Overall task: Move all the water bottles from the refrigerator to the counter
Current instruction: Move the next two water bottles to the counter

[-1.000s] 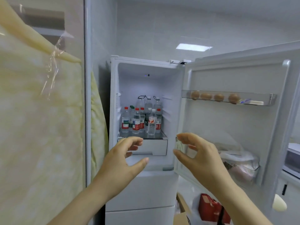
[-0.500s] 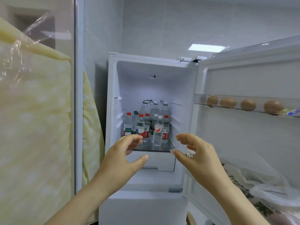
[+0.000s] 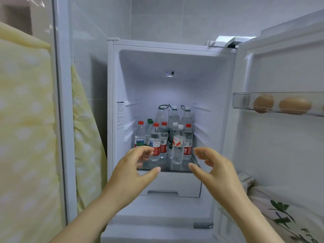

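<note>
Reaching into the open refrigerator (image 3: 175,88), one front bottle is best clasped mid-body per hand, so neighbours are not toppled. At left, the left hand (image 3: 129,176) is cupped, grip spread and empty, just before a red-capped bottle (image 3: 155,137). The water bottles (image 3: 164,139) are clustered upright on the glass shelf (image 3: 185,166), taller ones behind. At right, the right hand (image 3: 217,174) is mirrored, grip spread, nothing held.

Capped water bottles (image 3: 164,137) stand upright, clustered on the refrigerator (image 3: 171,64) shelf.
</note>
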Demonstrator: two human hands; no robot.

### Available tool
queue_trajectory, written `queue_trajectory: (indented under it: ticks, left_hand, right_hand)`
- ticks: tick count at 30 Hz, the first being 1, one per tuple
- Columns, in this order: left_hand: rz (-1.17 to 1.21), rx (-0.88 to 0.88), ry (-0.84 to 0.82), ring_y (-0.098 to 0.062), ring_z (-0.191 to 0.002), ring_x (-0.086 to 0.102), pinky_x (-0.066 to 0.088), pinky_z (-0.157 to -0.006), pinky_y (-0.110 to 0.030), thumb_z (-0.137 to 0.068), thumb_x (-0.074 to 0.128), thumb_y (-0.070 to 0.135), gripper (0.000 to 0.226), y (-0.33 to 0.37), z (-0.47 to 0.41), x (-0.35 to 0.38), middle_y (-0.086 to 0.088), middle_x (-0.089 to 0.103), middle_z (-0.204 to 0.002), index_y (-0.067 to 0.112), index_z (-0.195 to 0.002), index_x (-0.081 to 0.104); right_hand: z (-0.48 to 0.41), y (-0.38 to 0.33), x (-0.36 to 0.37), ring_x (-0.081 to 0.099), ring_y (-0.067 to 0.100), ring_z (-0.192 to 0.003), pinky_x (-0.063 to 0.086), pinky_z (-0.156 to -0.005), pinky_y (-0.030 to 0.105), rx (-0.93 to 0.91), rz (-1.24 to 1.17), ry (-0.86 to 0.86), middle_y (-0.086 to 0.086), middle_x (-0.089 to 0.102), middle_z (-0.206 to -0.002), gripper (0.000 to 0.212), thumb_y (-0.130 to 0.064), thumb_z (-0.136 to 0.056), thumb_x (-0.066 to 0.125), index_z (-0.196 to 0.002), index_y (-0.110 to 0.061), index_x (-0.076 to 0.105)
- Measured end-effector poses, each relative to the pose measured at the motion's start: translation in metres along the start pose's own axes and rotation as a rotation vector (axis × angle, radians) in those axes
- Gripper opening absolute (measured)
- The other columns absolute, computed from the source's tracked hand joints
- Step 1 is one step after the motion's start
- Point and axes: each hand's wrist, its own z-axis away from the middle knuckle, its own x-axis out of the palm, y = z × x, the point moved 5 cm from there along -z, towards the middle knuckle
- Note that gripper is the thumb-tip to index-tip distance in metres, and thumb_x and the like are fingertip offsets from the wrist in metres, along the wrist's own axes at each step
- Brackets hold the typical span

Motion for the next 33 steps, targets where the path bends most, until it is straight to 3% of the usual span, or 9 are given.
queue_trajectory:
  ticks: [3, 7, 10, 15, 21, 24, 28, 33]
  left_hand:
    - [0.012, 0.006, -0.011, 0.004, -0.106, 0.057, 0.045, -0.091, -0.011, -0.080, 0.076, 0.026, 0.040, -0.023, -0.029, 0.002, 0.019, 0.060, -0.112, 0.038, -0.112, 0.057]
    - [0.027, 0.007, -0.031, 0.005, -0.105, 0.057, 0.043, -0.088, -0.006, -0.080, 0.075, 0.025, 0.041, -0.054, -0.070, 0.003, 0.022, 0.059, -0.111, 0.049, -0.103, 0.051]
    - [0.039, 0.008, -0.058, 0.005, -0.105, 0.056, 0.042, -0.086, -0.006, -0.081, 0.075, 0.028, 0.040, -0.079, -0.098, 0.007, 0.024, 0.057, -0.111, 0.050, -0.103, 0.049]
    - [0.103, -0.037, -0.070, 0.001, -0.106, 0.057, 0.048, -0.097, -0.023, -0.079, 0.076, 0.025, 0.042, -0.125, -0.135, 0.020, 0.018, 0.060, -0.114, 0.039, -0.113, 0.055]
    - [0.119, -0.080, -0.056, 0.001, -0.106, 0.057, 0.050, -0.097, -0.029, -0.077, 0.078, 0.025, 0.048, -0.165, -0.170, 0.041, 0.018, 0.059, -0.115, 0.035, -0.117, 0.054]
    - [0.104, -0.102, -0.037, 0.002, -0.108, 0.055, 0.050, -0.098, -0.032, -0.076, 0.078, 0.027, 0.051, -0.180, -0.188, 0.050, 0.016, 0.058, -0.118, 0.033, -0.121, 0.054]
    - [0.053, -0.107, -0.013, 0.008, -0.106, 0.053, 0.049, -0.098, -0.030, -0.077, 0.077, 0.025, 0.050, -0.195, -0.216, 0.063, 0.016, 0.056, -0.120, 0.040, -0.115, 0.048]
    - [0.000, -0.150, -0.004, 0.001, -0.108, 0.053, 0.047, -0.096, -0.027, -0.078, 0.077, 0.032, 0.056, -0.217, -0.250, 0.085, 0.017, 0.052, -0.125, 0.036, -0.125, 0.047]
  right_hand:
    - [-0.025, 0.016, 0.022, 0.057, -0.002, -0.109, 0.040, -0.091, 0.010, 0.020, -0.007, 0.022, -0.018, 0.064, -0.114, 0.040, -0.030, -0.084, 0.072, -0.122, -0.027, 0.062]
    - [-0.063, 0.028, 0.049, 0.055, -0.005, -0.103, 0.037, -0.080, -0.001, 0.061, -0.037, 0.059, -0.022, 0.061, -0.109, 0.038, -0.027, -0.085, 0.072, -0.121, -0.027, 0.061]
    - [-0.088, 0.038, 0.072, 0.055, -0.002, -0.104, 0.035, -0.079, 0.001, 0.098, -0.048, 0.079, -0.020, 0.060, -0.111, 0.039, -0.026, -0.085, 0.072, -0.122, -0.028, 0.060]
    - [-0.118, 0.059, 0.104, 0.056, -0.002, -0.102, 0.037, -0.080, 0.003, 0.147, -0.061, 0.100, -0.021, 0.061, -0.108, 0.038, -0.025, -0.084, 0.073, -0.120, -0.029, 0.061]
    - [-0.150, 0.087, 0.130, 0.054, -0.012, -0.096, 0.039, -0.075, 0.002, 0.178, -0.093, 0.116, -0.027, 0.059, -0.100, 0.034, -0.022, -0.084, 0.073, -0.111, -0.035, 0.059]
    - [-0.168, 0.107, 0.142, 0.057, -0.008, -0.097, 0.042, -0.073, 0.006, 0.201, -0.124, 0.146, -0.028, 0.059, -0.100, 0.036, -0.021, -0.082, 0.075, -0.109, -0.038, 0.058]
    - [-0.194, 0.141, 0.158, 0.061, 0.007, -0.102, 0.050, -0.082, 0.022, 0.246, -0.143, 0.167, -0.010, 0.064, -0.111, 0.041, -0.023, -0.082, 0.075, -0.119, -0.032, 0.060]
    - [-0.227, 0.176, 0.167, 0.058, 0.009, -0.103, 0.050, -0.090, 0.030, 0.285, -0.115, 0.193, -0.008, 0.062, -0.119, 0.050, -0.026, -0.081, 0.075, -0.128, -0.028, 0.057]
